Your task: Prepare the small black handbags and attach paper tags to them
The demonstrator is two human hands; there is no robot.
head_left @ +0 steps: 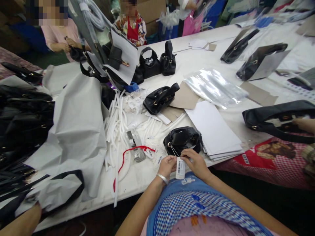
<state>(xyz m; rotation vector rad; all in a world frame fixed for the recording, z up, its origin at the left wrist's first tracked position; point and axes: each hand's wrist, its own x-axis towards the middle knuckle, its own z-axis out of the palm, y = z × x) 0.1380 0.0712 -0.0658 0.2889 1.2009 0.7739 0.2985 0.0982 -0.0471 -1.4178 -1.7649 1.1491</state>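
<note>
Hanging upright with its long axis running toward the person's body, the white barcode tag [180, 167] is sitting at the near table edge, pinched from both sides: the left hand [167, 165] is closing its fingertips on the tag's left edge while the right hand [195, 163] is gripping the upper right corner, so both hands are equally close to it. A thin string is rising from the tag's top, away from the grip, to a ring on the small black handbag [182, 139], which is lying just beyond the knuckles. A stack of white sheets [214, 129] is lying to the right of the bag, a tape dispenser [135, 147] and red ribbon [134, 151] to its left on the white table [137, 178].
</note>
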